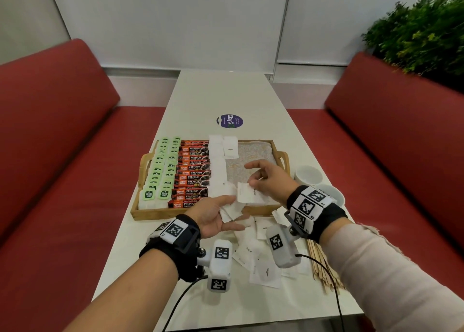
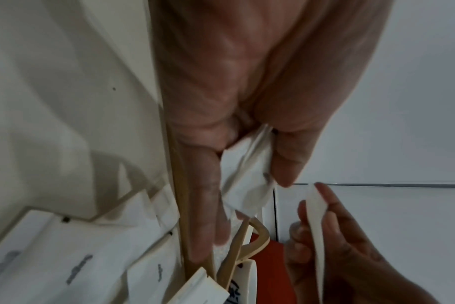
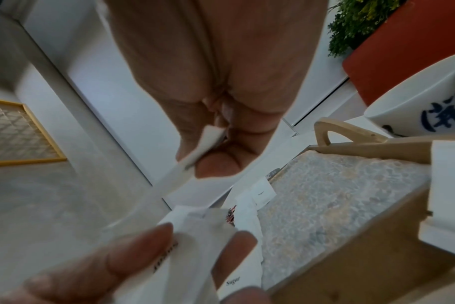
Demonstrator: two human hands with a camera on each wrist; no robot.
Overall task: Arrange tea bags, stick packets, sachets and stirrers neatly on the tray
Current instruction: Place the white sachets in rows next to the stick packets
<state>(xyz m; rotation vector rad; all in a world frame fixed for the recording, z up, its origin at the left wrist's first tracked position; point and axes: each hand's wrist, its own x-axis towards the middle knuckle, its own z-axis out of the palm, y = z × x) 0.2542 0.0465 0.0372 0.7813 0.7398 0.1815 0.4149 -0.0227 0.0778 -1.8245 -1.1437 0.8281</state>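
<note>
right hand pinches 1 sugar sachet over the tray near edge; left hand, at its 8 o'clock, grips several sachets between thumb and fingers.

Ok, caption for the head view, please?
Right hand pinches one sugar sachet over the tray while left hand holds a small stack of sachets.

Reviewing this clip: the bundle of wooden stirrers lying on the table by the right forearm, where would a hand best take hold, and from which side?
Grip the wooden stirrers across the middle of the bundle, coming from above. They lie flat and roughly parallel on the table, so a pinch across their width should gather them together.
</note>
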